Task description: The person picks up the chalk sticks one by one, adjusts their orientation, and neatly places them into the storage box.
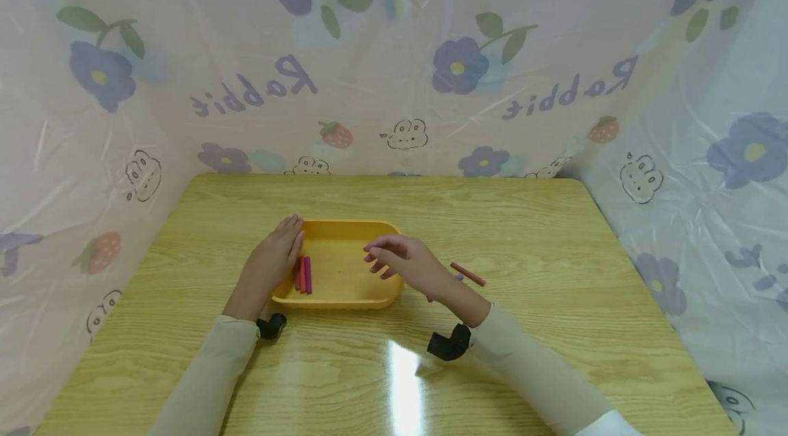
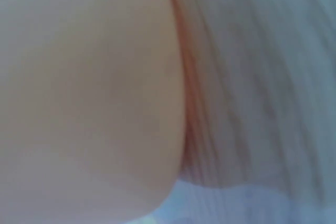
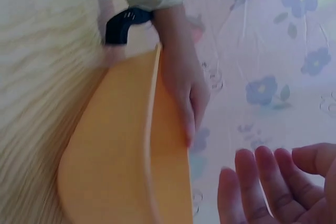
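Note:
A shallow yellow-orange tray (image 1: 347, 304) sits on the table. My left hand (image 1: 271, 259) rests over its left end with fingers stretched along the rim; in the left wrist view, a large blurred pale surface hides this contact. Beside that hand, several thin crayon-like sticks in red and magenta (image 1: 308, 276) lie inside the tray. Above the tray's right part hovers my right hand (image 1: 409, 263), its fingers loosely bent and nothing between them; the right wrist view also shows these fingers (image 3: 268, 182) apart from the tray. A reddish-brown stick (image 1: 468, 274) lies right of the tray.
Partly hidden by the right forearm, a purple stick (image 1: 459, 277) and a reddish stick end (image 1: 429, 298) lie on the wooden table (image 1: 554, 326). A patterned plastic sheet (image 1: 382, 80) stands behind and at both sides. Black wrist mounts (image 1: 449, 343) project from the sleeves.

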`<move>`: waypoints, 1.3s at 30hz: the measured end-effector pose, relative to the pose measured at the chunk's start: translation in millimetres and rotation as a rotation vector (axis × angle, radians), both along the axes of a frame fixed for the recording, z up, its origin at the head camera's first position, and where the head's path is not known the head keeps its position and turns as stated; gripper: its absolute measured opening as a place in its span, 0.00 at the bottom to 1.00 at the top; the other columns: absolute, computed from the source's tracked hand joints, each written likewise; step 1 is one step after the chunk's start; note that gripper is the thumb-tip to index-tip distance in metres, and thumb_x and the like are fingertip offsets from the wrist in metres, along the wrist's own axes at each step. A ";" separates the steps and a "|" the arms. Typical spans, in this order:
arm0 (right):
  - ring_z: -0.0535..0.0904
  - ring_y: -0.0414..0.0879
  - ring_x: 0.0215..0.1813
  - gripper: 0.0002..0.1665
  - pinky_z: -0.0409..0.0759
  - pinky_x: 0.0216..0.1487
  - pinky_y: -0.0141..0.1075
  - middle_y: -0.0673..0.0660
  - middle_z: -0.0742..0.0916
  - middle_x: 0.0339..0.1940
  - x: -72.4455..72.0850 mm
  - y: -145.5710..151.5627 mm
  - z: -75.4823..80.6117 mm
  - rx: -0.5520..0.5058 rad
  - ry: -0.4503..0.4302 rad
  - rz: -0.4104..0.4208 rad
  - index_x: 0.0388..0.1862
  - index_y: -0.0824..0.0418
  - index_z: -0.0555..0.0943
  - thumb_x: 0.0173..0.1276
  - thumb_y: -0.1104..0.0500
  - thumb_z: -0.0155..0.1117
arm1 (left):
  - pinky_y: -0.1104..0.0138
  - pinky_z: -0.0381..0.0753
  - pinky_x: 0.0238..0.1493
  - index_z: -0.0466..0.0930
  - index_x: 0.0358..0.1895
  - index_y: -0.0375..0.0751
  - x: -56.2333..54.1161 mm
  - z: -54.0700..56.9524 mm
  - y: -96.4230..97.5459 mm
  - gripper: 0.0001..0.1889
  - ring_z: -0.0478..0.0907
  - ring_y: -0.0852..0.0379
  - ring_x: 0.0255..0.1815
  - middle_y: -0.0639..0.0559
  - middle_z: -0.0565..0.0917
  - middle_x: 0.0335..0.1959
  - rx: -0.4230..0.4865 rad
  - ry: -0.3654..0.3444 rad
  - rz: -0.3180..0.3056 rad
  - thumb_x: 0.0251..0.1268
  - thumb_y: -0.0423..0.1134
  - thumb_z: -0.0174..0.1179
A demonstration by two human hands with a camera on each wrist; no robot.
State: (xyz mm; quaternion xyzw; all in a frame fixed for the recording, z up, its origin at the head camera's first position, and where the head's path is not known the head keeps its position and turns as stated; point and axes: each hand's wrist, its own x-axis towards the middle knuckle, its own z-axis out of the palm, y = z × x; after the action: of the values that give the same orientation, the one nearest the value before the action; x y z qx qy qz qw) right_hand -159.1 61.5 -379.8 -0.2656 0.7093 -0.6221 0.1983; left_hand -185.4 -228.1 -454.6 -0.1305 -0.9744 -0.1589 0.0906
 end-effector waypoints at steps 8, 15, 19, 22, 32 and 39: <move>0.79 0.59 0.47 0.16 0.81 0.44 0.49 0.64 0.82 0.47 -19.6 38.1 -29.5 0.083 0.042 -0.099 0.52 0.65 0.77 0.74 0.57 0.50 | 0.51 0.59 0.66 0.62 0.67 0.29 0.3 1.9 0.5 0.24 0.57 0.43 0.69 0.37 0.63 0.67 -0.001 0.009 -0.009 0.74 0.41 0.45; 0.79 0.59 0.47 0.17 0.81 0.45 0.48 0.58 0.83 0.47 -25.4 66.5 -43.9 0.220 0.168 -0.127 0.52 0.62 0.79 0.72 0.53 0.53 | 0.51 0.58 0.66 0.61 0.67 0.29 -0.2 -0.5 0.4 0.25 0.56 0.43 0.69 0.37 0.63 0.67 -0.005 -0.004 -0.007 0.74 0.41 0.44; 0.79 0.50 0.48 0.15 0.81 0.46 0.40 0.55 0.84 0.48 -25.8 79.0 -48.9 0.341 0.277 -0.122 0.50 0.56 0.80 0.72 0.51 0.53 | 0.50 0.59 0.66 0.61 0.67 0.29 -0.2 -1.0 0.1 0.25 0.57 0.42 0.69 0.36 0.63 0.67 -0.005 0.004 -0.005 0.74 0.41 0.44; 0.78 0.46 0.49 0.16 0.80 0.47 0.38 0.56 0.83 0.48 -25.6 86.9 -52.8 0.403 0.309 -0.101 0.51 0.59 0.80 0.72 0.52 0.54 | 0.50 0.59 0.66 0.62 0.67 0.29 -0.2 -1.1 0.3 0.25 0.57 0.43 0.69 0.37 0.64 0.67 -0.002 0.011 -0.001 0.74 0.41 0.45; 0.78 0.47 0.48 0.12 0.79 0.49 0.42 0.56 0.83 0.45 -25.6 105.9 -65.1 0.567 0.380 0.000 0.48 0.64 0.80 0.69 0.61 0.56 | 0.51 0.59 0.66 0.61 0.68 0.31 1.3 -0.5 0.7 0.25 0.56 0.44 0.69 0.39 0.62 0.68 -0.013 0.005 0.003 0.75 0.44 0.42; 0.79 0.49 0.45 0.09 0.80 0.45 0.38 0.56 0.83 0.41 -26.5 112.2 -70.6 0.617 0.506 0.081 0.43 0.65 0.81 0.63 0.66 0.62 | 0.50 0.60 0.66 0.62 0.67 0.30 1.8 2.8 2.0 0.25 0.57 0.44 0.69 0.38 0.63 0.67 -0.003 0.009 0.003 0.74 0.41 0.45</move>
State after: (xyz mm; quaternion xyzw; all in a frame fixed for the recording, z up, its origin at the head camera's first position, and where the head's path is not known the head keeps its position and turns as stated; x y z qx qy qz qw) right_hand -185.6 173.6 -450.5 -0.3665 0.8781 -0.2865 0.1121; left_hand -183.6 -226.1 -451.7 -0.1296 -0.9745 -0.1566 0.0952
